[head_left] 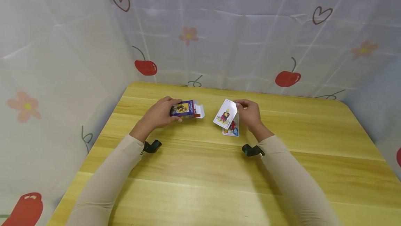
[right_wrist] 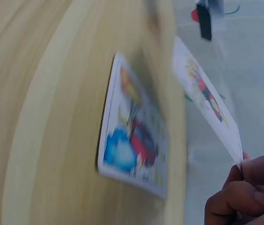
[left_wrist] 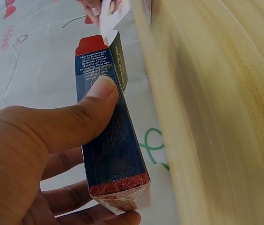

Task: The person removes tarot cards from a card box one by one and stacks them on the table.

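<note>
My left hand [head_left: 161, 112] grips a blue card box [left_wrist: 111, 140], thumb along its narrow side and fingers behind it. The end flap [head_left: 199, 111] of the box is raised and faces right, toward the cards. With thumb and fingertips, my right hand [head_left: 249, 113] pinches a white-bordered picture card [head_left: 226, 114] by one corner. That card is tilted, and in the right wrist view it stands apart from the tabletop. Partly behind it in the head view, a small pile of cards [right_wrist: 134, 136] lies face up on the table, showing red and blue artwork.
The wooden table [head_left: 194, 184] extends toward me and to both sides. A white curtain [head_left: 232, 52] printed with cherries, flowers and hearts hangs behind its far edge and at the sides. Black wrist devices [head_left: 152, 146] sit at both sleeve cuffs.
</note>
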